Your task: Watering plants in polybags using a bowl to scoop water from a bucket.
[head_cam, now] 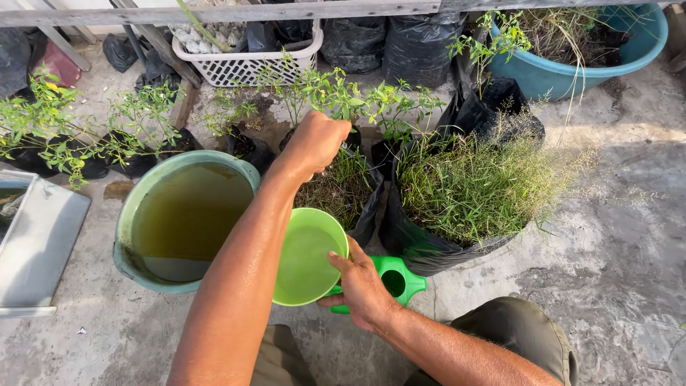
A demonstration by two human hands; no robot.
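A flat grey metal tray (36,243) lies on the concrete at far left, beside a green bucket (184,218) of murky water. The person's left hand (314,143) reaches forward, fist closed in the stems of a small leafy plant (336,96) growing in a black grow bag (350,189). Below it, the right hand (361,286) grips the handle of a green plastic dipper (309,255), its bowl apparently empty. This looks like the weeding or steadying stage; pulling would call for a firm, straight lift. A grassy bag (457,193) stands to the right.
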